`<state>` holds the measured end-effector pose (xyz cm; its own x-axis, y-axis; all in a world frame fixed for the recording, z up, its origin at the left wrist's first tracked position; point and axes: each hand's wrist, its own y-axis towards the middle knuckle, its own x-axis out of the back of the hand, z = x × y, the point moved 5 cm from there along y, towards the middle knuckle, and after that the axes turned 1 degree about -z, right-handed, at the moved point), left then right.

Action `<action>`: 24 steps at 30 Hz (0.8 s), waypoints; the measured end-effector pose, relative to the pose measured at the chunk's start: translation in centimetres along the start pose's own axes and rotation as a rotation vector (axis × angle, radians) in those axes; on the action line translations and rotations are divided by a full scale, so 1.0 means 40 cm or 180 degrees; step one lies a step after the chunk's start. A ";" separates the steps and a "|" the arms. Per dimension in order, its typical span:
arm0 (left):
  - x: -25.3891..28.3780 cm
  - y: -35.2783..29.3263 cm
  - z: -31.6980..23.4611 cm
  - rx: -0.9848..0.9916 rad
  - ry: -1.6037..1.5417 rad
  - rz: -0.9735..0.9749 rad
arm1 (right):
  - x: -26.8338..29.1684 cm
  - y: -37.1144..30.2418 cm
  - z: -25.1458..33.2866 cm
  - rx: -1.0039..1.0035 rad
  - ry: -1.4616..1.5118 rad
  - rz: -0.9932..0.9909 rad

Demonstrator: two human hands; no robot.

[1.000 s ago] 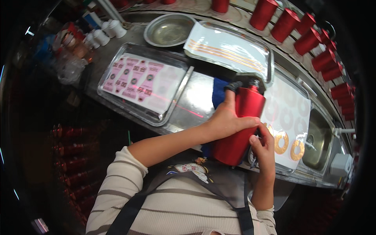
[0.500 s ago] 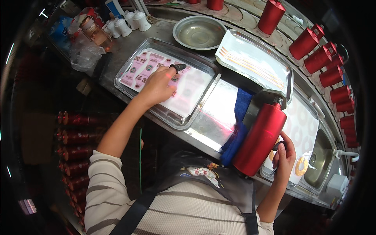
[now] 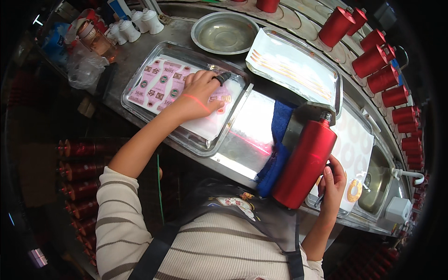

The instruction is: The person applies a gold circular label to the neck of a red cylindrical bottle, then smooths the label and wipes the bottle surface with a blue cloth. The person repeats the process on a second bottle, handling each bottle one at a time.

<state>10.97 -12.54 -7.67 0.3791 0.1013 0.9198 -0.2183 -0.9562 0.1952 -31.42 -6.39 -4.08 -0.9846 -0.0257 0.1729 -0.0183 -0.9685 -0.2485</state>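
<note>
IMO keep L hand light on the pink labels in the tray so none crease (can't tell if it's pinching one), w/ R hand, grip unclear tho, steadying the red bottle beside the blue cloth.

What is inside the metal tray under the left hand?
The tray holds a white sheet with pink labels. The left hand covers part; what lies beneath is hidden.
</note>
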 end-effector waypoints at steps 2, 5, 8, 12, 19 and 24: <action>-0.008 0.025 -0.012 0.0219 0.0203 -0.0080 | 0.006 0.000 0.001 0.0041 -0.0038 0.0008; -0.015 0.065 -0.016 -0.0004 0.0215 0.0016 | 0.016 -0.004 0.000 0.0011 -0.0100 -0.0048; -0.019 0.086 -0.017 -0.0688 -0.0120 0.0268 | 0.016 -0.007 -0.002 0.0029 -0.0146 -0.0063; -0.003 0.111 -0.032 -0.0666 -0.0144 0.0726 | 0.016 -0.006 -0.001 0.0043 -0.0134 -0.0045; -0.006 0.184 -0.015 -0.0716 -0.0388 0.0702 | 0.011 -0.006 -0.001 -0.0045 -0.0074 0.0018; 0.034 0.184 -0.015 -0.0951 -0.0099 -0.0359 | 0.008 -0.012 0.007 -0.0043 -0.0057 -0.0044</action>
<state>9.32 -19.29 -4.79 0.4423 0.1892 0.8767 -0.4259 -0.8160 0.3910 -31.68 -5.99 -3.65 -0.9810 -0.0170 0.1935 -0.0343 -0.9653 -0.2588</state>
